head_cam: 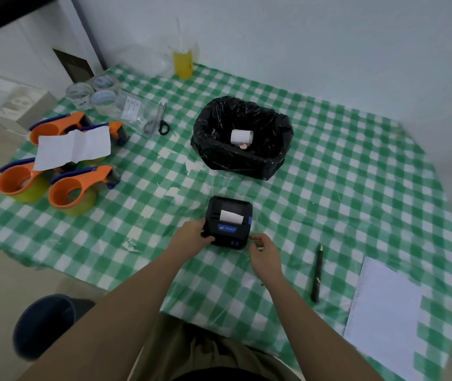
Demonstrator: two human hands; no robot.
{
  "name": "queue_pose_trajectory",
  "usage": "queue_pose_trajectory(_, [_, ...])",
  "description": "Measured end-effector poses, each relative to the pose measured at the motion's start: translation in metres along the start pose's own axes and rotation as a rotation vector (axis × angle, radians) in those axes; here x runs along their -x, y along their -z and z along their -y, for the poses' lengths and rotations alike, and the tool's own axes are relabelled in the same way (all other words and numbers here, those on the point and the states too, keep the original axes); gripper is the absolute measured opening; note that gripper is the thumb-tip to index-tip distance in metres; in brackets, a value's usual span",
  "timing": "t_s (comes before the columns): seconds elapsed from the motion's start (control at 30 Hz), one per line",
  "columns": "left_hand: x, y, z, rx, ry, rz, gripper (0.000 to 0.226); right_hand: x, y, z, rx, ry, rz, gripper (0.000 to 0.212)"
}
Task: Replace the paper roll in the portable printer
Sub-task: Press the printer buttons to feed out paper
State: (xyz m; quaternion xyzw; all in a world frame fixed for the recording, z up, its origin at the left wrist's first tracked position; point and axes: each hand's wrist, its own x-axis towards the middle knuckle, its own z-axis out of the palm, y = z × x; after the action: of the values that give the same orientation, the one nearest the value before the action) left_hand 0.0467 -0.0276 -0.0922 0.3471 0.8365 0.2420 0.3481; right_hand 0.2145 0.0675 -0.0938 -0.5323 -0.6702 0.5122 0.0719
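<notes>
Black printer (229,222) w/ paper out, left hand (191,237) gripping, right hand (264,250) beside

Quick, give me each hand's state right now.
Left hand: closed on the printer.
Right hand: fingers curled beside the printer, holding nothing.

Printer (229,224) looks like matt black plastic, with white paper (231,216) poking out. Tablecloth (329,166) is thin glossy plastic, pretty wrinkly. Bin bag (242,158) is shiny crinkled black plastic. Tape dispensers (73,188) are smooth orange plastic.
</notes>
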Motion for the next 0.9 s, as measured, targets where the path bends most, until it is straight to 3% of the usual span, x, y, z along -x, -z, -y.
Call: queue_pose_trajectory(0.9, [-0.003,0.003,0.005,0.066,-0.023,0.029,0.037,0.003,-0.012,-0.012,-0.050,-0.050,-0.065,0.018])
